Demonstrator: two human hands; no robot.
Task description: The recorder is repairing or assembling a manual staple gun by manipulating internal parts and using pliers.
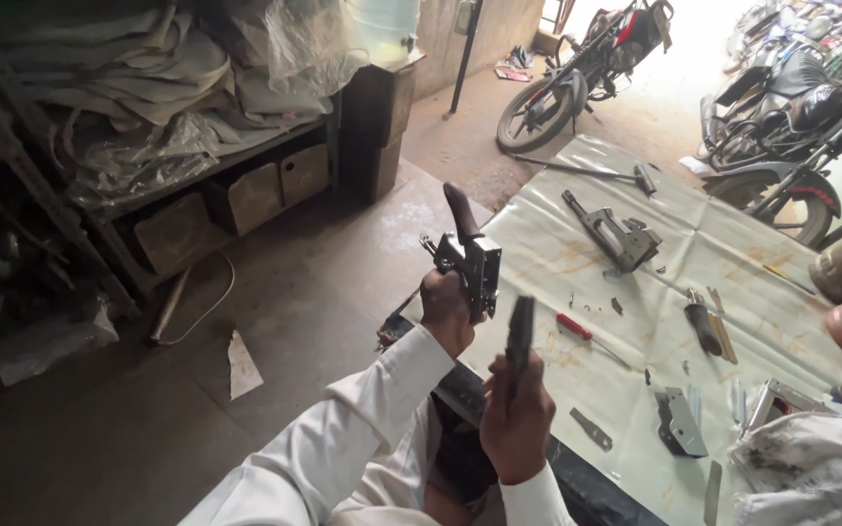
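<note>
My left hand (445, 310) is raised and grips a metal staple gun (472, 261) with a dark brown lever handle that points up. Just to its right and lower, my right hand (516, 417) holds a dark, narrow tool (519, 334) upright, its tip close to the staple gun's body. Both arms wear white sleeves. The two hands are over the near left edge of a table covered with a pale sheet (723, 253).
On the sheet lie a second staple gun (616, 236), a hammer (587, 171), a red-handled screwdriver (587, 336), a dark-handled tool (702, 323), metal parts (680, 421) and a dirty rag (811, 466). Shelves (129, 107) stand at left, motorcycles (577, 73) behind.
</note>
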